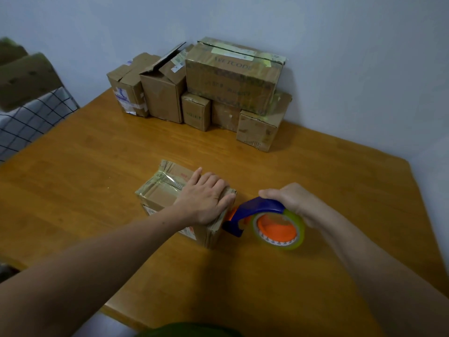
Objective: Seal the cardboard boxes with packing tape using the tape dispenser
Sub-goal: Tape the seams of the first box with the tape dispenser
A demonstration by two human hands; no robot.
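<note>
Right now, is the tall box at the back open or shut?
Open: the tall box has its top flap raised, unlike the taped large box.

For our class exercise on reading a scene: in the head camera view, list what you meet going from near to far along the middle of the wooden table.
Left forearm → left hand pressing on the small cardboard box → bare wooden table → stacked cardboard boxes → wall.
</note>
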